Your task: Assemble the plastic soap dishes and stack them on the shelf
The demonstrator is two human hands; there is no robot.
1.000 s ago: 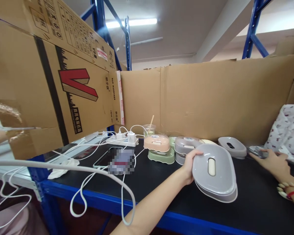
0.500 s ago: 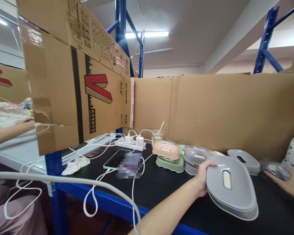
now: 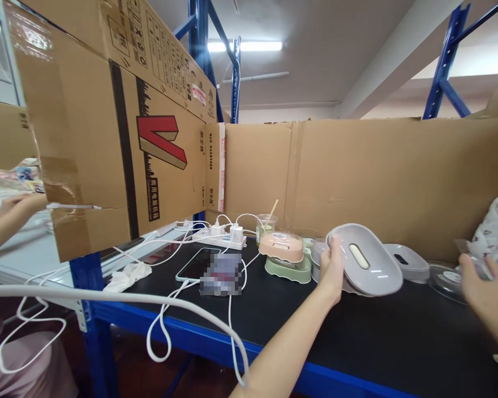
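A grey oval dish with a slot in its middle (image 3: 375,265) is gripped at its left edge by my left hand (image 3: 332,271), raised over the black table. At the far right, my right hand (image 3: 481,284) has its fingers bent around a clear piece (image 3: 477,265), blurred in part. Just left of that hand a clear round lid (image 3: 447,281) lies on the table. Another grey dish (image 3: 405,262) rests behind, between the held dish and the lid. A peach box (image 3: 281,246) sits on top of a green box (image 3: 288,270) left of my left hand.
White cables (image 3: 157,301) cross the front left near a phone (image 3: 197,264) and a power strip (image 3: 216,237). Cardboard walls (image 3: 357,166) stand behind and left. A patterned white cloth (image 3: 496,232) is at the right; another person's arm (image 3: 12,218) shows far left.
My left hand has carried the grey dish up and left, tilting it. My right hand has risen off the round lid, which now lies uncovered, and holds a clear piece.
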